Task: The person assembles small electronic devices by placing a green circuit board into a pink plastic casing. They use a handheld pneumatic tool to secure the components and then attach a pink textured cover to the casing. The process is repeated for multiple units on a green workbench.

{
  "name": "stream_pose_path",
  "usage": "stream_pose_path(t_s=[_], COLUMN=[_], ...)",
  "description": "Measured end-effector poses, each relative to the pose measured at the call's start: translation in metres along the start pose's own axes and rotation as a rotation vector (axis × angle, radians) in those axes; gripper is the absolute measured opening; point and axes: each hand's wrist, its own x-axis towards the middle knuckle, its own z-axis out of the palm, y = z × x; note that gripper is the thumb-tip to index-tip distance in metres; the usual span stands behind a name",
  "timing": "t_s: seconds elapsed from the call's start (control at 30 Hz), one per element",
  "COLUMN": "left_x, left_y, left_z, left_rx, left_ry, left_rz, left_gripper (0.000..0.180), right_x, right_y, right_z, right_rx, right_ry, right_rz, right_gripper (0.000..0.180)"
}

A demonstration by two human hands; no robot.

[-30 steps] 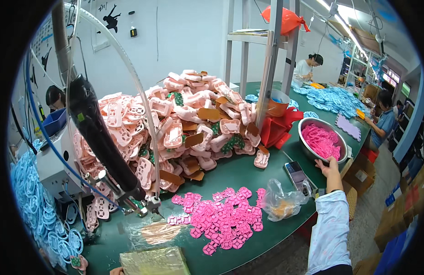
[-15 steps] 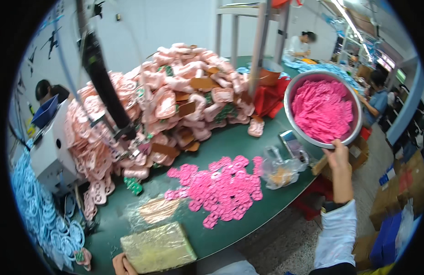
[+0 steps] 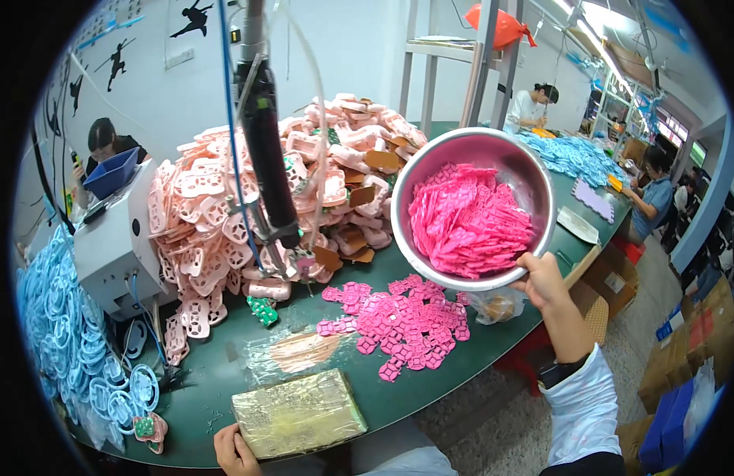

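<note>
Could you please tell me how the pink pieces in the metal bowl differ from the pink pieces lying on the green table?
The pieces in the bowl are heaped deep inside the tilted metal bowl, held up by the right hand; the pieces on the table lie spread in a thin, flat patch on the green table, untouched. Both look like the same bright pink, small perforated plastic parts.

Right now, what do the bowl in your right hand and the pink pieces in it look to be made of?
The bowl looks like thin polished metal, probably stainless steel: its rim and inner wall mirror the pink. The pink pieces look like flat moulded plastic or rubber with punched holes, matte and evenly coloured; which of the two I cannot tell. The right hand grips the bowl's lower rim.
</note>
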Motion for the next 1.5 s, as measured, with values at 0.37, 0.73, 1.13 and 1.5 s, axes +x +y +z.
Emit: stream_pose_path(t_s=[0.37,0.73,1.13,1.5], left_x=[0.025,0.041,0.035,0.027], left_y=[0.031,0.132,0.155,0.168], left_z=[-0.001,0.097,0.187,0.231], left_rx=[-0.045,-0.378,-0.133,-0.068], left_ry=[-0.023,-0.781,-0.888,-0.764], left_rz=[0.229,0.737,1.014,0.972], left_gripper=[0.020,0.040,0.060,0.058], right_x=[0.023,-0.011,-0.022,-0.030], right_y=[0.070,0.081,0.100,0.113], right_z=[-0.009,0.062,0.085,0.096], right_rx=[-0.459,-0.634,-0.698,-0.610], right_ry=[0.345,0.508,0.586,0.534], right_rz=[-0.292,-0.520,-0.658,-0.696], right_gripper=[0.031,0.074,0.070,0.065])
